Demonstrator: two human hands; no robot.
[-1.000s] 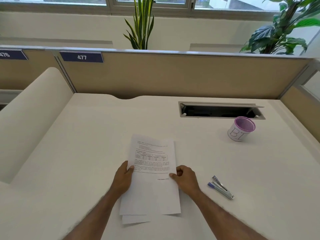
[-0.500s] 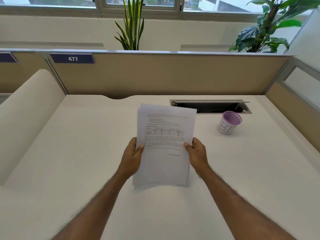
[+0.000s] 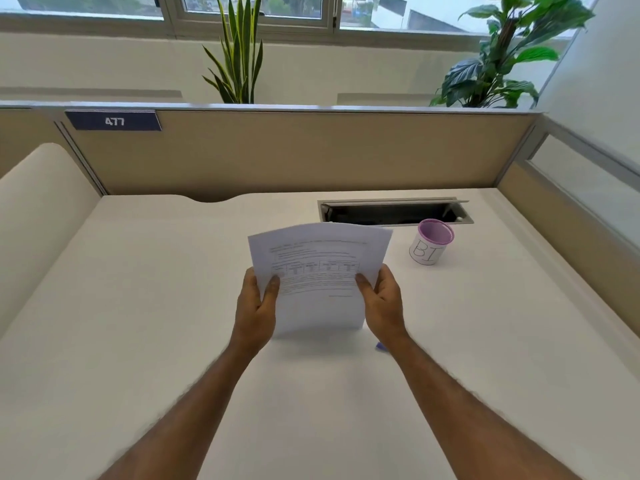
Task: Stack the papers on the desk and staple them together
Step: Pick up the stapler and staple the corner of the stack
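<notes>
I hold a stack of white printed papers [image 3: 320,271] upright over the middle of the white desk [image 3: 138,306], its bottom edge down near the desk top. My left hand [image 3: 258,303] grips the left edge, thumb on the front sheet. My right hand [image 3: 382,299] grips the right edge the same way. The top of the stack bends back a little. Only a small purple tip of the stapler [image 3: 380,346] shows beside my right wrist; the rest is hidden behind the arm.
A white cup with a purple rim [image 3: 431,245] stands at the right, in front of an open cable slot [image 3: 394,213]. Tan partition panels [image 3: 294,150] close the back and right side. A rounded white panel [image 3: 38,209] bounds the left.
The papers went from lying flat on the desk to being held upright in both hands, bottom edge lowered toward the desk. The stapler is now mostly hidden behind my right arm.
</notes>
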